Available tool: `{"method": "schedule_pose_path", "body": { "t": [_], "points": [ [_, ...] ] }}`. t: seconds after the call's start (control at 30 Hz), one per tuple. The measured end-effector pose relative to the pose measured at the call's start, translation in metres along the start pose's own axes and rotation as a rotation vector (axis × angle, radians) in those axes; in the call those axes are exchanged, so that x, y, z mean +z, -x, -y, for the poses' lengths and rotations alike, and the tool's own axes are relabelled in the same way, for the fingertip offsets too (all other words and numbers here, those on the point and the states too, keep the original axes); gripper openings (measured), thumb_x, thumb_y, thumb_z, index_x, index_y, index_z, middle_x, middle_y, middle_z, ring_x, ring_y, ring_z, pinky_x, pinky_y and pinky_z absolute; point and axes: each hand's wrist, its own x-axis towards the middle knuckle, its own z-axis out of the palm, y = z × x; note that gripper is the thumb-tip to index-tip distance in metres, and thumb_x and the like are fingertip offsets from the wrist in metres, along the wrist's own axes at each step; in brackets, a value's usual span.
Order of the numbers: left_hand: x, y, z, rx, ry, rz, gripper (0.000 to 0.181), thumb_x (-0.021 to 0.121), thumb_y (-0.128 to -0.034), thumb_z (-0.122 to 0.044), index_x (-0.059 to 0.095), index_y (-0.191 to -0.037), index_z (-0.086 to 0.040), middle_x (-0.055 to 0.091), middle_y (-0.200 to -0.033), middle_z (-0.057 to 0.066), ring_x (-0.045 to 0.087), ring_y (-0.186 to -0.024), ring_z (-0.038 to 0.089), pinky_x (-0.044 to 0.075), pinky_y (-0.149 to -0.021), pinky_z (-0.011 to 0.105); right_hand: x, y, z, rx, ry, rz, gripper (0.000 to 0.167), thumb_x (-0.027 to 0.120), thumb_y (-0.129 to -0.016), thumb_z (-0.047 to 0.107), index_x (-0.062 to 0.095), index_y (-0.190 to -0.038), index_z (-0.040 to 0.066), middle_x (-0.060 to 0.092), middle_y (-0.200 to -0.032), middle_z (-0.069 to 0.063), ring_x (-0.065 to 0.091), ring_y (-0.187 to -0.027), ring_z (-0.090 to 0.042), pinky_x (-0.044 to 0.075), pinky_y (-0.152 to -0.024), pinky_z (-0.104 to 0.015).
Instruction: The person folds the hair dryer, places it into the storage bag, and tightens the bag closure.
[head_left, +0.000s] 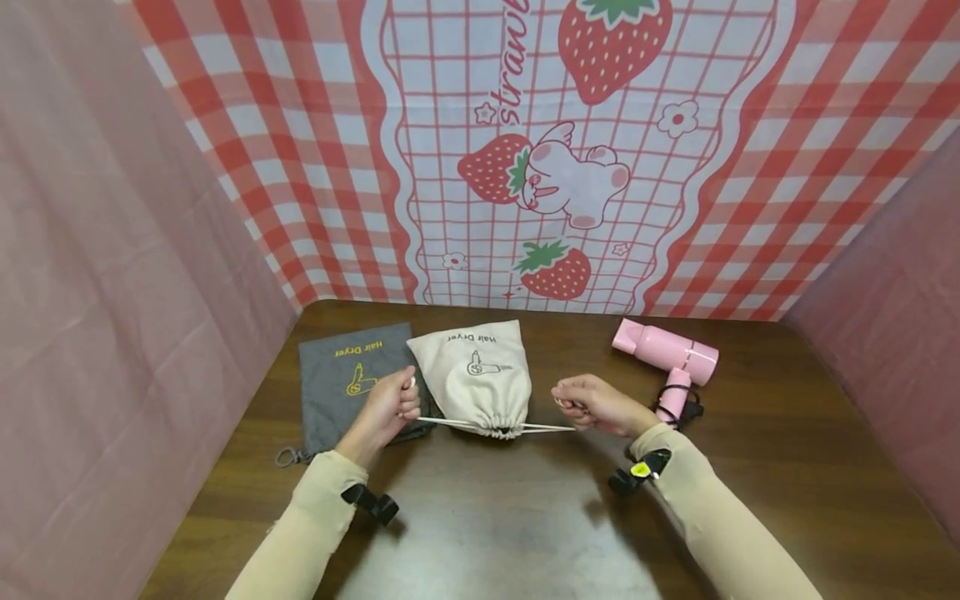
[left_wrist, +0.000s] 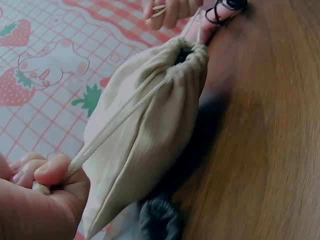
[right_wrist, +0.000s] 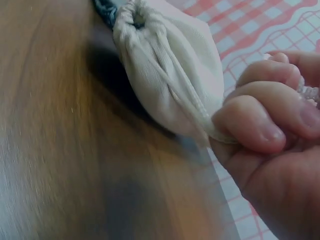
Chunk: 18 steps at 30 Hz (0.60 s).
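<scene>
A cream drawstring bag (head_left: 486, 367) printed "Hair Dryer" sits mid-table, its gathered mouth toward the near side. Its cords stretch taut out to both sides. My left hand (head_left: 392, 402) grips the left cord (left_wrist: 122, 119), fingers curled round its knotted end. On the other side my right hand (head_left: 596, 403) holds the right cord (right_wrist: 182, 92) in curled fingers. The mouth is drawn into tight folds, and a small dark gap (left_wrist: 183, 55) shows in it. The bag bulges; what lies inside cannot be made out.
A grey drawstring bag (head_left: 324, 392) with yellow print lies flat at the left, partly under the cream one. To the right lies a pink hair dryer (head_left: 663, 346) with a black cable (head_left: 688, 410) about its handle. Behind the wooden table (head_left: 487, 517) hangs a strawberry-patterned cloth (head_left: 577, 175).
</scene>
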Motion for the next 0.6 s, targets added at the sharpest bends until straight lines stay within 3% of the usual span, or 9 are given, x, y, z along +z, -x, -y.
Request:
{"method": "schedule_pose_path", "body": {
  "t": [0.13, 0.33, 0.6],
  "points": [
    [-0.006, 0.002, -0.004, -0.014, -0.026, -0.033, 0.045, 0.028, -0.1066, -0.018, 0.028, -0.062, -0.016, 0.025, -0.048, -0.012, 0.026, -0.040, 0.000, 0.025, -0.045, 0.017, -0.005, 0.006, 0.000, 0.031, -0.024, 0.025, 0.033, 0.030, -0.105, 0.011, 0.038, -0.073, 0.011, 0.031, -0.058, 0.011, 0.022, -0.043, -0.001, 0.004, -0.044, -0.033],
    [-0.009, -0.004, -0.005, -0.014, -0.075, -0.041, 0.041, 0.029, -0.1067, -0.019, 0.029, -0.065, -0.015, 0.024, -0.050, -0.011, 0.025, -0.041, 0.001, 0.026, -0.047, 0.018, -0.006, 0.007, 0.004, 0.063, 0.003, 0.000, 0.032, 0.034, -0.104, 0.013, 0.039, -0.073, 0.010, 0.031, -0.058, 0.010, 0.026, -0.043, 0.001, 0.008, -0.044, -0.029],
    [0.015, -0.030, -0.001, 0.089, -0.263, -0.129, 0.035, 0.034, -0.1054, -0.018, 0.029, -0.071, -0.012, 0.025, -0.055, -0.008, 0.022, -0.043, 0.002, 0.025, -0.046, 0.018, -0.014, 0.018, 0.011, 0.122, 0.041, -0.056, 0.032, 0.034, -0.104, 0.012, 0.040, -0.072, 0.011, 0.032, -0.058, 0.010, 0.027, -0.042, 0.002, 0.013, -0.041, -0.022]
  ]
}}
